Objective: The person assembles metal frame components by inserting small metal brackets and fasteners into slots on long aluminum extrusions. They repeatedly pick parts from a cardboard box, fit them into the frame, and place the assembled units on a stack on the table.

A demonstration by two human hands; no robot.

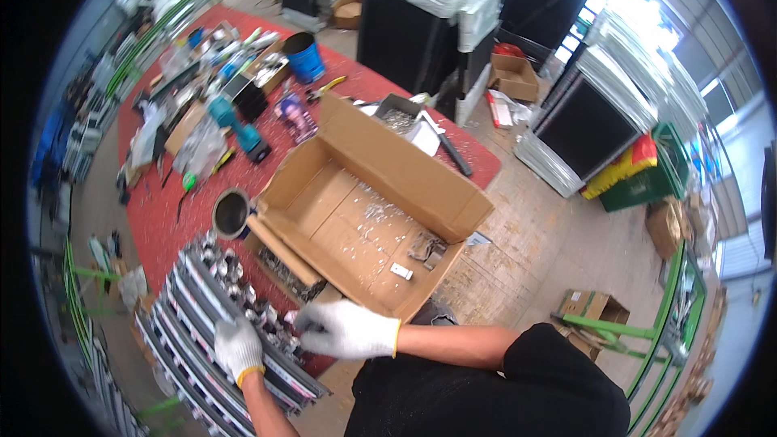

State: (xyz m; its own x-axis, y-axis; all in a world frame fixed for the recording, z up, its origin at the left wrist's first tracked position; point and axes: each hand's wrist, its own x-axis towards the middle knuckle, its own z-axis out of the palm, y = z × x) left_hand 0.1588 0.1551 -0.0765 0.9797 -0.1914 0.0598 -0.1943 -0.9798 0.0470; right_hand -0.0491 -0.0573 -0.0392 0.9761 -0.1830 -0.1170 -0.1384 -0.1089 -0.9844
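Note:
My left hand [239, 348], in a white knit glove with a yellow cuff, lies over a row of long grey metal profiles [186, 307] at the table's near left. Its fingers look curled round one profile. My right hand [352, 330], gloved alike, reaches in from the right with bent fingers near the same profiles. Anything between those fingers is too small or blurred to name. Several shiny metal fittings [231, 267] line the far side of the profiles. Beyond my right hand stands an open cardboard box [340, 218] with small scattered bits, a white piece [401, 272] and a small clear bag.
The red table [154, 218] carries a teal cordless drill [239, 128], a blue can [304, 58], a dark-mouthed round container [231, 214] and loose tools. A green-railed rack [664, 316] stands right. Wrapped black panels [405, 44] stand behind the table.

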